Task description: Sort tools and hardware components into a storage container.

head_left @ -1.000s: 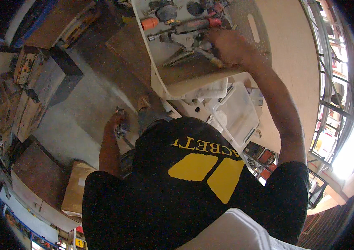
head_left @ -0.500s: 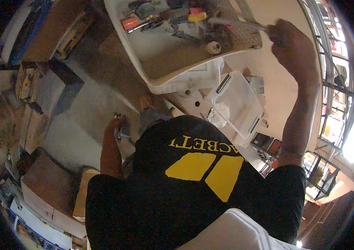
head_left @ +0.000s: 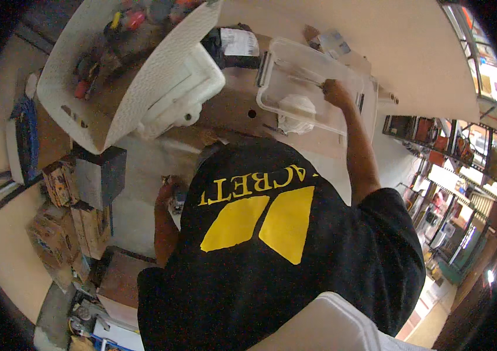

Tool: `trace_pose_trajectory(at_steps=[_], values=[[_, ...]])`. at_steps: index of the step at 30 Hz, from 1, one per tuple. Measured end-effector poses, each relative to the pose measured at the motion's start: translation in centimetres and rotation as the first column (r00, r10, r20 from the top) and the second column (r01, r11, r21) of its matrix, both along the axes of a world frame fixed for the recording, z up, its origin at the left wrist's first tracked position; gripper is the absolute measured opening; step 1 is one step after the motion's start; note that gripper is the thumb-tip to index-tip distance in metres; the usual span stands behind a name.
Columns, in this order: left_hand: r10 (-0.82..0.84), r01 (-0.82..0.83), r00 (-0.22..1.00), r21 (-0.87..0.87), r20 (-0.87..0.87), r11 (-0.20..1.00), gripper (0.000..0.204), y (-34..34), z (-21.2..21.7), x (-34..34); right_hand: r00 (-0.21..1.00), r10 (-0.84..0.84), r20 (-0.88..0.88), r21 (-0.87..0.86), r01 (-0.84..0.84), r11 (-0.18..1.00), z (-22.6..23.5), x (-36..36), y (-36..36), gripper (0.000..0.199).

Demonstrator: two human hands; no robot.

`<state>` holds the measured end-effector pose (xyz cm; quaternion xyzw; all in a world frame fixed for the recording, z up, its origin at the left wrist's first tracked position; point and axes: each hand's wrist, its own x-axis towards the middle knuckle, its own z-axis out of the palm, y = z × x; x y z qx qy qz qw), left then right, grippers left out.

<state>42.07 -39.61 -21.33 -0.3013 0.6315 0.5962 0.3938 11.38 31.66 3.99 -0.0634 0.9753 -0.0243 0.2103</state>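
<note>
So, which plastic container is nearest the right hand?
The see-through box, which the right hand overlaps in view; the white basket, farther left, is opaque.

At the upper right of centre, the right hand grips a thin tool over a clear plastic bin. A white basket holding tools fills the upper left, a black package just beside it. Left of centre, the left hand is at a small, unclear metallic object; shelving stands at right.
</note>
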Motion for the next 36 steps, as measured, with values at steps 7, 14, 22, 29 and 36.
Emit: trace_pose_trajectory(at_steps=[7,14,22,29,36], values=[[-0.041,0.040,0.997,-0.008,-0.072,0.999,0.039,1.2,5.8,-3.2,0.958,-0.197,-0.211,-0.183,0.159,0.970,-5.3,-3.2,-2.0,0.018],[0.213,-0.212,0.977,-0.037,0.014,0.977,0.039,5.7,11.2,-6.7,0.860,-0.275,-0.430,-0.311,0.145,0.939,-2.1,-8.4,2.1,0.016],[0.041,-0.054,0.990,0.095,0.133,0.994,0.044,6.3,7.3,-4.4,0.737,-0.389,-0.552,-0.515,0.066,0.855,16.8,-11.4,-11.0,0.015],[0.056,-0.055,0.997,-0.012,0.053,0.998,0.046,8.1,13.9,-6.6,0.836,0.486,-0.256,0.495,-0.318,0.808,0.8,-13.2,-5.7,0.026],[0.167,-0.167,0.986,0.025,-0.002,0.986,0.041,2.2,4.7,-1.9,0.982,0.083,-0.169,0.013,-0.082,0.997,-6.1,-3.9,-3.5,0.041]])
